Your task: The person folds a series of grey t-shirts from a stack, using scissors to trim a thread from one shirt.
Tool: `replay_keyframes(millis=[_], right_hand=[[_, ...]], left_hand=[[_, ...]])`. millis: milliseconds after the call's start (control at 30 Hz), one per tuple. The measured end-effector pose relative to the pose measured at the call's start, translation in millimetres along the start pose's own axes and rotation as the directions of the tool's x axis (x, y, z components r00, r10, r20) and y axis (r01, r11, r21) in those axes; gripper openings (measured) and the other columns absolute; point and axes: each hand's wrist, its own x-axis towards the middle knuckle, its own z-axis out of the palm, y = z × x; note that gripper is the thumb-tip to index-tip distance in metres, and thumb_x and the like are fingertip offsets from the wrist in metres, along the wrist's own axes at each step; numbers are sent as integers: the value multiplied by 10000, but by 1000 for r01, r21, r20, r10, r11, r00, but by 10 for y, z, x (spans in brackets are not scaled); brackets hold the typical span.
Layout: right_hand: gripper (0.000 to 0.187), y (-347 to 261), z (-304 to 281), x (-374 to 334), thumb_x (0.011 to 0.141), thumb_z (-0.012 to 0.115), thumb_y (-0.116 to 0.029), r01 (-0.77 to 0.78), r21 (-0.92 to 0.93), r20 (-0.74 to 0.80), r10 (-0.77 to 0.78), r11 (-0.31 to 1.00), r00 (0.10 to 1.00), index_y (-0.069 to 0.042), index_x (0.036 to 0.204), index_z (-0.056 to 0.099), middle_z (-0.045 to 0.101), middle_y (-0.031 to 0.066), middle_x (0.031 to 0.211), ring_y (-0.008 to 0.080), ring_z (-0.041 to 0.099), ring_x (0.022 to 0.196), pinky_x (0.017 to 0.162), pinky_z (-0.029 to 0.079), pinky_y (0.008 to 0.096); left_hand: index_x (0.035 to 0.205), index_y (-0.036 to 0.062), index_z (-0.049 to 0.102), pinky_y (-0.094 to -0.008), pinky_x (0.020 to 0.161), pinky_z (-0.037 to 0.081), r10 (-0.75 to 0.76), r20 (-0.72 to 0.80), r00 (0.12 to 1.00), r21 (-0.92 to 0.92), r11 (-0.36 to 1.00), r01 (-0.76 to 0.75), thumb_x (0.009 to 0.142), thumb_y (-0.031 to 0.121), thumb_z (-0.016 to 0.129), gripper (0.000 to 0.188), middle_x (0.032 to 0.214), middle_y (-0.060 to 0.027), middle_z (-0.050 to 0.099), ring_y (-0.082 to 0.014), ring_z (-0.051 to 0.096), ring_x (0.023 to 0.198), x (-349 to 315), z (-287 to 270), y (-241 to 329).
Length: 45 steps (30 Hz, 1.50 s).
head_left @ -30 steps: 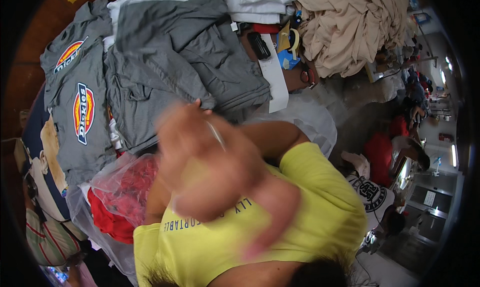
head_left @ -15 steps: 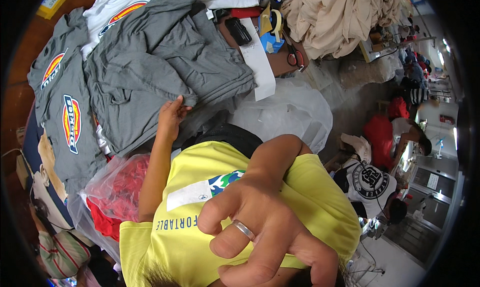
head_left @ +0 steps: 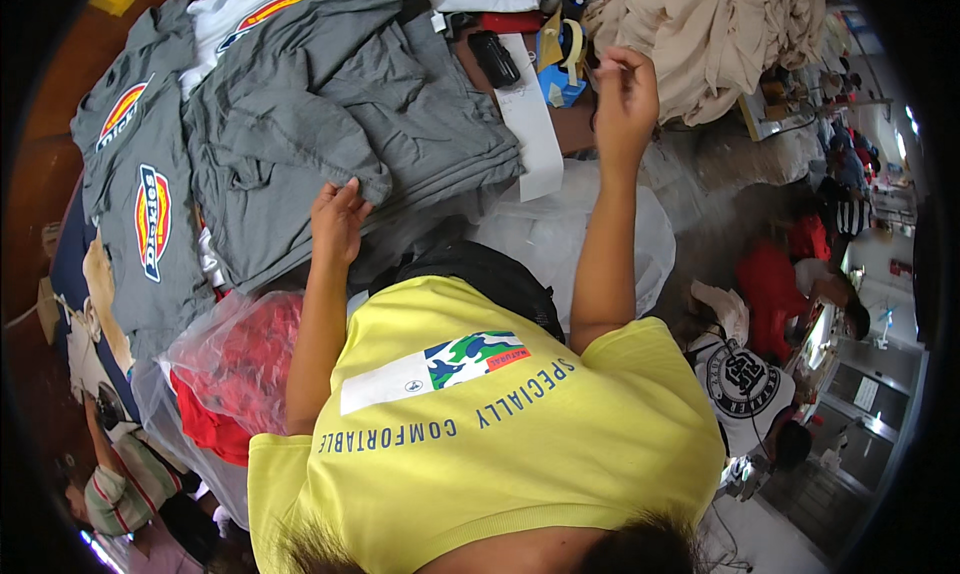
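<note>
My left hand (head_left: 338, 219) pinches the near edge of a grey T-shirt (head_left: 290, 134) between thumb and fingers. The shirt lies crumpled on top of a stack of grey shirts, whose folded edges show at the right. My right hand (head_left: 630, 89) is raised at the right with its fingers loosely bent and apart; I see nothing in it. It is nearest the roll of tape (head_left: 572, 49) and the beige cloth pile (head_left: 700, 34), and it partly covers the scissors. More grey shirts with a colourful chest print (head_left: 152, 224) lie at the left.
A black case (head_left: 493, 59) and a long white paper strip (head_left: 532, 129) lie right of the shirts. A clear plastic bag of red cloth (head_left: 235, 374) stands at my left. Clear plastic sheeting (head_left: 640, 244) hangs below the table. Other people work at the right and lower left.
My right hand has swung from close in front of my chest out to the right, beside the tape and beige cloth. My left hand keeps its hold on the grey T-shirt's edge.
</note>
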Motion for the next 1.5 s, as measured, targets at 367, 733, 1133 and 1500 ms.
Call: replay_keyframes(millis=[367, 733, 1133, 1500], right_hand=[[361, 1940, -732, -204, 723, 637, -175, -153, -899, 113, 555, 410, 824, -93, 1057, 526, 603, 152, 923, 337, 576, 768, 721, 459, 418], [466, 857, -292, -1404, 730, 489, 104, -312, 34, 532, 246, 950, 810, 9, 1184, 443, 591, 81, 878, 126, 589, 744, 657, 453, 206], [598, 443, 322, -1828, 609, 772, -220, -281, -267, 712, 386, 922, 587, -125, 1138, 511, 606, 46, 782, 141, 544, 630, 605, 449, 252], [670, 249, 656, -1755, 515, 829, -212, -149, -257, 736, 293, 955, 610, -100, 1103, 527, 503, -16, 706, 70, 442, 594, 551, 415, 218]], left_hand=[[956, 77, 481, -260, 683, 457, -22, 6, 1000, 50, 999, 22, 795, 64, 595, 198, 832, 3, 556, -102, 551, 728, 9, -77, -76], [1031, 57, 434, -236, 704, 439, 168, 46, 985, 531, 831, -167, 729, 26, 650, 373, 946, -49, 501, -112, 526, 749, 37, -93, -192], [946, 32, 512, -218, 706, 438, 163, 157, 974, 163, 969, -188, 745, -5, 592, 220, 878, -23, 545, -98, 532, 777, 103, -62, -130], [1087, 48, 420, -278, 755, 485, 81, 244, 966, 28, 995, -91, 758, -50, 541, 363, 932, -51, 574, -139, 577, 831, 116, -125, -113]])
